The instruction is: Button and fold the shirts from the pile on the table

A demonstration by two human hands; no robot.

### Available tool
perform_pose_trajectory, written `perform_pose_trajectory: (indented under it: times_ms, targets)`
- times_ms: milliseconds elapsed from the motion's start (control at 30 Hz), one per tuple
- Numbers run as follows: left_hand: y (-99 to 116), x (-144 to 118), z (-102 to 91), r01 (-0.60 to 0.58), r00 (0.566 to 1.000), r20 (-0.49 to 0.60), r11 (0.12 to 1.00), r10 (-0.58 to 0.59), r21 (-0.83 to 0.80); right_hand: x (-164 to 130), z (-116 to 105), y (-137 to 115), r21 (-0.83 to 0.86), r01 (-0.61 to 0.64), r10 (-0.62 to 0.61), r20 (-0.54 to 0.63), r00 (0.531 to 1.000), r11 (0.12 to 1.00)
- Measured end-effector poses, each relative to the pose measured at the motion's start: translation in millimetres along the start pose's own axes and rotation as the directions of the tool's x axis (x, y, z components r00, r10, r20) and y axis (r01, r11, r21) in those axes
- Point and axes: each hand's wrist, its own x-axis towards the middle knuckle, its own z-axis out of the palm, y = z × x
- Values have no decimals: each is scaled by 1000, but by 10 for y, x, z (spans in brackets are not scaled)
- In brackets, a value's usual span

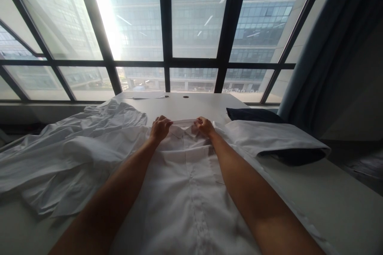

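A white button-up shirt (pixel 179 191) lies front up on the white table (pixel 206 105), its collar toward the window and its button strip running toward me. At the left end of the collar, my left hand (pixel 160 128) is closed, pinching the fabric. My right hand (pixel 204 126) grips the collar's right end between thumb and fingers. Between both hands the collar band looks stretched out straight. Both arms reach over the shirt's body and cover parts of its sides.
Crumpled white cloth (pixel 83 155) spreads over the table's left side. On the right lies a folded white garment (pixel 275 135) with dark fabric under it, and a dark folded cloth (pixel 254 114) behind. Large windows (pixel 194 20) stand beyond; a blue-grey curtain (pixel 323 55) hangs at right.
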Motion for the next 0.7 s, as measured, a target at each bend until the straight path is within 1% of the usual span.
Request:
perform_pose_trajectory:
  times_ms: [67, 133, 233, 367, 500, 567, 633, 700]
  targets:
    - [-27, 1, -13, -32, 999, -32, 997, 30, -65, 17, -2, 71, 96, 15, -16, 10, 1000, 995]
    - [-60, 7, -22, -37, 999, -41, 993, 33, -111, 42, 6, 140, 175, 18, -19, 2, 1000, 984]
    - [-103, 24, -23, 28, 999, -21, 985, -32, -171, 81, 22, 206, 212, 24, -15, -43, 999, 977]
    - [-112, 54, -12, 137, 989, -15, 958, -146, -251, 120, 24, 209, 197, 21, 7, -139, 990, 980]
    - [-101, 69, -8, 150, 984, -50, 945, -171, -289, 124, 18, 171, 182, 11, 34, -245, 969, 983]
    - [-98, 72, -12, 162, 984, -30, 943, -178, -291, 106, 13, 145, 167, 0, 43, -257, 965, 986]
    - [-89, 75, -19, 187, 980, -19, 944, -199, -273, 70, -2, 103, 132, -6, 37, -237, 971, 991]
    - [-62, 77, -35, 200, 974, -58, 952, -218, -233, 20, -31, 39, 64, -3, 18, -229, 973, 998]
